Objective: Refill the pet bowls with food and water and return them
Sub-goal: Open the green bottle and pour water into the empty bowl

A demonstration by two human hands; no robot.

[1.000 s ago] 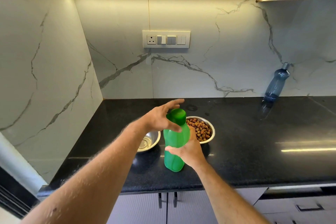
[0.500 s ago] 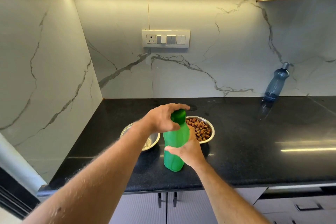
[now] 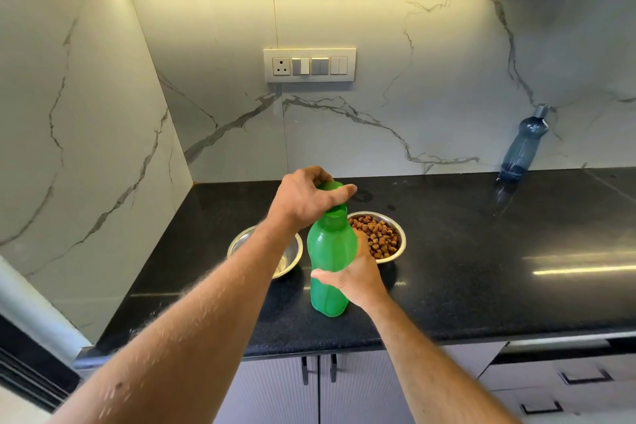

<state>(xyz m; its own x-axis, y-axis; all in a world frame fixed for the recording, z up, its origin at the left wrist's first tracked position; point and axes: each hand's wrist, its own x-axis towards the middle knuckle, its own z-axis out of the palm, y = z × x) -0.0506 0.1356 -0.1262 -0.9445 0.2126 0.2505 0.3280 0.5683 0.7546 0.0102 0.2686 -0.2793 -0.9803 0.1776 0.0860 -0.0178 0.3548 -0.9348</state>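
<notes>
The green bottle [image 3: 329, 262] stands near the counter's [image 3: 481, 286] front edge. The right hand [image 3: 358, 277] grips its middle, and the left hand [image 3: 306, 196] grips the cap [image 3: 332, 186], lifted just above the neck. Behind the bottle sit two bowls — the food bowl [image 3: 382, 237] right, the steel bowl [image 3: 272, 251] left — with wide bare counter to the right.

We see two bare forearms reaching in from the bottom edge, no sleeves, watch or rings on them, fine hair along both, a small dark mark on the left one, and the left hand [image 3: 306, 198] and right hand [image 3: 356, 277] ungloved.
</notes>
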